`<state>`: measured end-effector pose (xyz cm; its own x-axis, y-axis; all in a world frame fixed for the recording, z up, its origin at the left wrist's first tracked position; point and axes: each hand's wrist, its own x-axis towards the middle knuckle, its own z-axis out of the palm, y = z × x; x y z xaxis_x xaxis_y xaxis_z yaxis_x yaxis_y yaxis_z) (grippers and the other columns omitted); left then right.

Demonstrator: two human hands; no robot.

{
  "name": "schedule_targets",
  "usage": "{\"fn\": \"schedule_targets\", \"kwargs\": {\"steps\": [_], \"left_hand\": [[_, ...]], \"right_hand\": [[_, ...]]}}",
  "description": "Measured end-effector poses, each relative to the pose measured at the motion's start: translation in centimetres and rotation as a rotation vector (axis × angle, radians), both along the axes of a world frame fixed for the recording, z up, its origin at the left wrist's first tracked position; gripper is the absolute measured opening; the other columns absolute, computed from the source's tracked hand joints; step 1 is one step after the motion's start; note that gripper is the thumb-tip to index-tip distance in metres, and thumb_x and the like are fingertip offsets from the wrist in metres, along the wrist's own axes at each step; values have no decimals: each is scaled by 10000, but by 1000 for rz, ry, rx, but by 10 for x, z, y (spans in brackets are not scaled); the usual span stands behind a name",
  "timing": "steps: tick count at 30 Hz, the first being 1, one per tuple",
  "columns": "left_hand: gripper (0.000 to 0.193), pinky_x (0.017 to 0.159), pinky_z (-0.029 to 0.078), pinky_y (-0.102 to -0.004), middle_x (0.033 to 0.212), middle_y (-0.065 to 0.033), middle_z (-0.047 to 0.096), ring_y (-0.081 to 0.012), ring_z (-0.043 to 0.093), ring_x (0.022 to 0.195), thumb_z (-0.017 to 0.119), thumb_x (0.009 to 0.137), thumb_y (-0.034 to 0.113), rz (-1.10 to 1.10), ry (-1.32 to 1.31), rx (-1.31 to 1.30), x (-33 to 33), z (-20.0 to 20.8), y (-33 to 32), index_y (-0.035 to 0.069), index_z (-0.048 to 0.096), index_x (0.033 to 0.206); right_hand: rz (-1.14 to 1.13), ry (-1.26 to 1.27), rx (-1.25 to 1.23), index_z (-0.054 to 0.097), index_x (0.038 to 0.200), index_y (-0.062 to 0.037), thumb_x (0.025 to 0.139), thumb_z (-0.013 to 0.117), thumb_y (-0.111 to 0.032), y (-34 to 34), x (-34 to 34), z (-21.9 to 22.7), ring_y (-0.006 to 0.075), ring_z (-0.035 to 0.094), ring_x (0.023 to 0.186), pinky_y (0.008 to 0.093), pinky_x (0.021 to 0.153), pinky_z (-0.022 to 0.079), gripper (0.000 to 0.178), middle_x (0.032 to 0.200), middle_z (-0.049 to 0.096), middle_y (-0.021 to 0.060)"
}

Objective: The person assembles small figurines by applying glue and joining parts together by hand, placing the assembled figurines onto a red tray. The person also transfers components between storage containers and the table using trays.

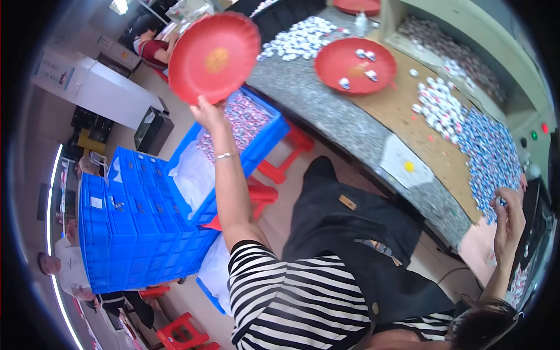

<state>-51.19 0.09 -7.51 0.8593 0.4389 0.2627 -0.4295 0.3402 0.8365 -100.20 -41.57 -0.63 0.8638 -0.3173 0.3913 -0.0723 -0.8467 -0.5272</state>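
Observation:
My left hand point(209, 116) grips the lower rim of a round red plate point(201, 44) with a fluted edge and a gold mark in its middle. The plate is tilted up, its face bare, above a blue crate point(269, 140) filled with small pink, white and blue pieces point(242, 122). At the far right of the bench, my right hand point(508, 224) has its fingers closed around a small blue-and-white piece, only partly visible. It is beside a spread of similar blue-and-white pieces point(487, 154). White pieces point(440, 108) lie just beyond them.
A second red plate point(332, 67) with several white pieces rests on the grey bench point(326, 108). Another white heap point(303, 36) lies at the back. Stacked blue crates point(140, 233) stand left, with red stools point(286, 157) below the bench. Other people point(154, 49) are farther off.

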Motion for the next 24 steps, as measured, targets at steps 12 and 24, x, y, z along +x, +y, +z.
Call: {"fn": "schedule_targets", "kwargs": {"steps": [12, 24], "left_hand": [[429, 516, 593, -364, 1261, -200, 445, -349, 607, 927, 422, 851, 84, 335, 326, -115, 325, -61, 135, 11, 378, 1271], [496, 525, 617, -376, 1208, -241, 470, -387, 626, 777, 393, 774, -38, 480, 202, -178, 519, -70, 107, -42, 376, 1269]], "right_hand": [[369, 268, 182, 602, 1008, 5, 808, 572, 22, 127, 300, -2, 236, 626, 768, 307, 700, 484, 203, 916, 610, 136], [-174, 320, 606, 578, 1030, 27, 833, 494, 55, 109, 377, -46, 164, 619, 746, 260, 665, 506, 216, 918, 575, 106]]}}
